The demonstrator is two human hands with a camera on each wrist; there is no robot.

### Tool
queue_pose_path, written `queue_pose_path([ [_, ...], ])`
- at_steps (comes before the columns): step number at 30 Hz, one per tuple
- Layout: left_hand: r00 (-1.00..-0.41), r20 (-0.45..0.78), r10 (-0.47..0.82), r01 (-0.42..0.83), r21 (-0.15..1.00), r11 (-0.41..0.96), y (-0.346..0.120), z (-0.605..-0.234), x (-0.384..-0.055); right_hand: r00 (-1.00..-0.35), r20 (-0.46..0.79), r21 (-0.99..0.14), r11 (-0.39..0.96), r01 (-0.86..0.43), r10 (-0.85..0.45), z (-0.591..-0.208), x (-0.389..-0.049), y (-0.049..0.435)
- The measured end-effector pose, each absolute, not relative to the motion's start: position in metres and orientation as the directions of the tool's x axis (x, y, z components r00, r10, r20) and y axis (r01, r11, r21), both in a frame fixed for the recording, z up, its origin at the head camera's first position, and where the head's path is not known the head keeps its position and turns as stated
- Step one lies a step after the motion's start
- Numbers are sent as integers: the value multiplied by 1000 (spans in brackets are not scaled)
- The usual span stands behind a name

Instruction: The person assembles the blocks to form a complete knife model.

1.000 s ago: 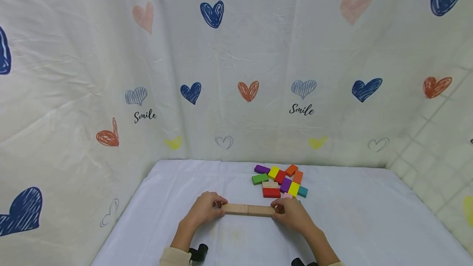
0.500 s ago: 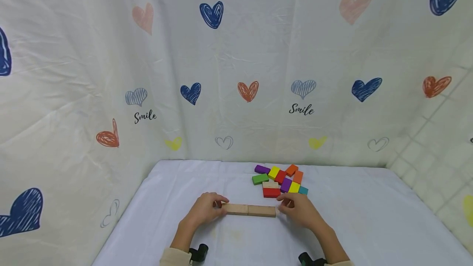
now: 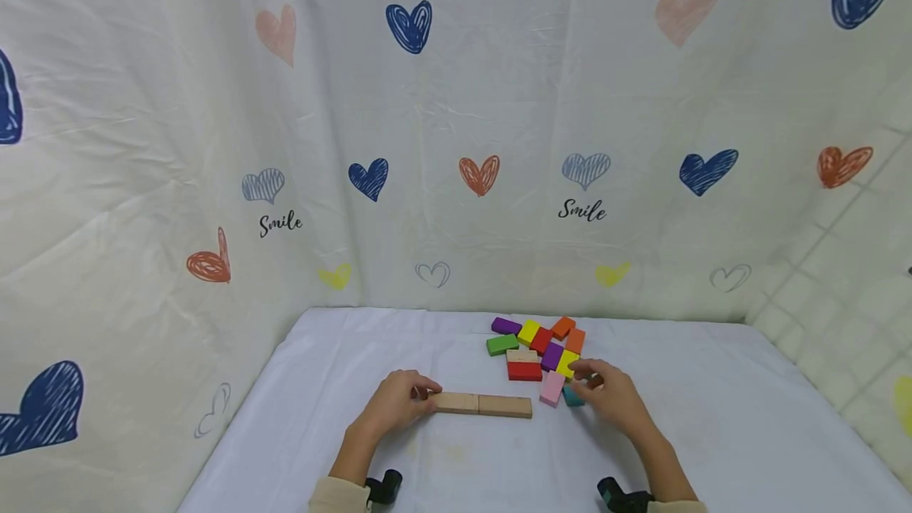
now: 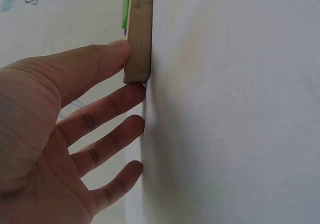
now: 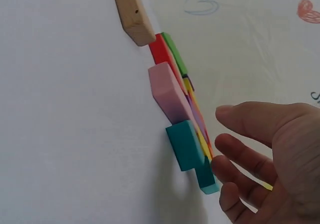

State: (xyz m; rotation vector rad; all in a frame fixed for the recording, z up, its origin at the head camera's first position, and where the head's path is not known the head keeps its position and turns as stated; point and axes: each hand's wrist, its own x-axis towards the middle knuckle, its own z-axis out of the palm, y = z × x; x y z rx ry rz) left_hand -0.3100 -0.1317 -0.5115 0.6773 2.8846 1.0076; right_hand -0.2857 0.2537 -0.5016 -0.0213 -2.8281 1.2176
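Observation:
Two plain wooden blocks lie end to end on the white cloth, a left wooden block (image 3: 457, 403) and a right wooden block (image 3: 505, 407). My left hand (image 3: 397, 404) holds the outer end of the left one. In the left wrist view the thumb (image 4: 107, 59) lies against that wooden block (image 4: 139, 39), while other fingers spread below its end. My right hand (image 3: 611, 398) hovers with loosely bent fingers and an empty grasp, beside a teal block (image 3: 573, 397) and a pink block (image 3: 552, 389). In the right wrist view the fingertips stand apart from the teal block (image 5: 185, 145).
Behind the wooden blocks lies a loose group of coloured blocks, among them a red block (image 3: 524, 371), a green block (image 3: 502, 344) and a purple block (image 3: 506, 326). A heart-printed curtain (image 3: 513, 244) hangs along the back of the white-covered table (image 3: 370, 347).
My right hand has let go of the right wooden block's end and moved right to the coloured blocks, uncovering the pink one. The left hand and both wooden blocks have stayed put.

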Motion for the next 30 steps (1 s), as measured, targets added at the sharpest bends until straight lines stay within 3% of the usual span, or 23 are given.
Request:
queue_pose_path([
  [8, -910, 123, 396, 386, 602, 699, -131, -510, -309, -998, 62, -656, 753, -44, -5, -518, -297, 245],
  [30, -914, 118, 387, 375, 605, 702, -131, -511, -310, -997, 57, -509, 858, -65, -42, -515, -292, 231],
])
